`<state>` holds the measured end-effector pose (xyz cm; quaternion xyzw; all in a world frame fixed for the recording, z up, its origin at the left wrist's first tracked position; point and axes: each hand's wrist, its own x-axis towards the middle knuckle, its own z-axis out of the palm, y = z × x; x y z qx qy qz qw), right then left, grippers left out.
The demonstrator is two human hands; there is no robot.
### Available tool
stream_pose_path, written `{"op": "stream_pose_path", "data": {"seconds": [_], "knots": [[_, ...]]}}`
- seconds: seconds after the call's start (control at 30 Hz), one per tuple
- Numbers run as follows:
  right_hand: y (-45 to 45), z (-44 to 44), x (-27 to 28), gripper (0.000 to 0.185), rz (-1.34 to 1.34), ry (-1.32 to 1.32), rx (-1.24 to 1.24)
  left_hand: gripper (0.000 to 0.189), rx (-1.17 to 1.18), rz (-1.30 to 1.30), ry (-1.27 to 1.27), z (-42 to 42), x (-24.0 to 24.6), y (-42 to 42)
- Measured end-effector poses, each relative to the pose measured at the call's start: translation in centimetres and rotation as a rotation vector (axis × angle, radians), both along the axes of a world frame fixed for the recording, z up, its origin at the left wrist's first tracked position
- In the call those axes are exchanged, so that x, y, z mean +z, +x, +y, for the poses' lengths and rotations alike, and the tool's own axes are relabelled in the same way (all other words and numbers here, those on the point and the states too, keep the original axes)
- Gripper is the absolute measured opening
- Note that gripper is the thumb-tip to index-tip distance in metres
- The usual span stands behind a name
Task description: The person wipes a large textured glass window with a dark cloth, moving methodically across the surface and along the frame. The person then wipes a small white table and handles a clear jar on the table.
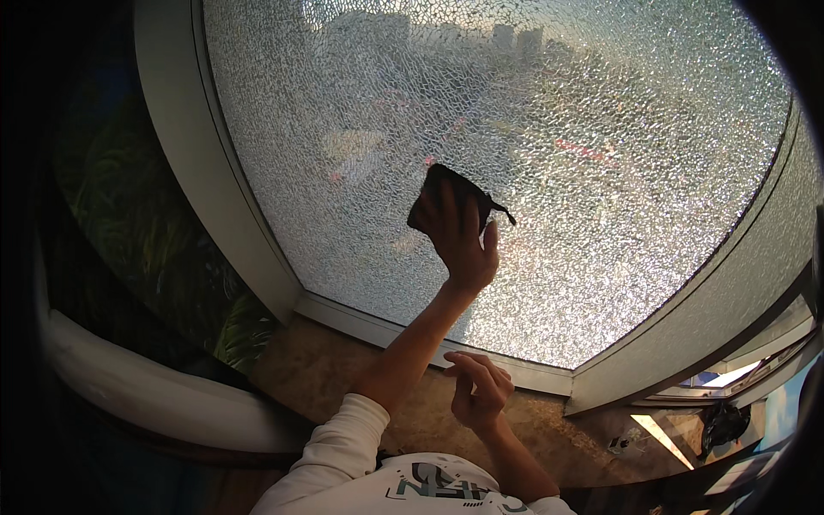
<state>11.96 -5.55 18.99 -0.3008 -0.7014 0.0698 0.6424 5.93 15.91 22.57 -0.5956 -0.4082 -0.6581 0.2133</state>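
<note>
My left hand [462, 241] is spread over a black cloth pad [444, 183], holding it flat against a window pane [360, 212]. A short dark strap sticks out from the pad's right side. Fine cracks run across the whole pane, and bright light glitters through its lower right. Lower down, my right hand [479, 389] hovers close to the bottom rail of the window frame [360, 325]. Its fingers are loosely bent, and nothing shows in them.
A brown stone-like sill [322, 360] runs below the frame. Dark leafy fronds [241, 335] and a pale rounded rail [161, 399] lie at left. A black plastic bag [724, 428] and a small clear object [624, 443] sit on the ledge at right.
</note>
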Motion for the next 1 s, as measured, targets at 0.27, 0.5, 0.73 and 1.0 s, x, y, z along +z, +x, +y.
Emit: {"op": "stream_pose_path", "data": {"seconds": [0.27,0.5,0.73,1.0], "knots": [[1.1,-0.4,0.4,0.032,-0.011,-0.004,-0.055,0.049,-0.14,0.401,-0.167,-2.6,-5.9,0.8],[0.3,-0.2,-0.7,0.033,-0.001,-0.029,0.002,0.054,0.075,-0.036,0.158,2.4,-0.2,-9.4],[0.3,-0.1,-1.8,0.037,0.0,-0.08,0.011,0.065,0.015,-0.4,-0.116,0.7,-3.1,-7.5],[1.4,-0.4,-1.2,0.036,0.028,-0.042,-0.051,0.057,-0.219,0.129,-0.173,-4.6,-10.1,5.2]]}}
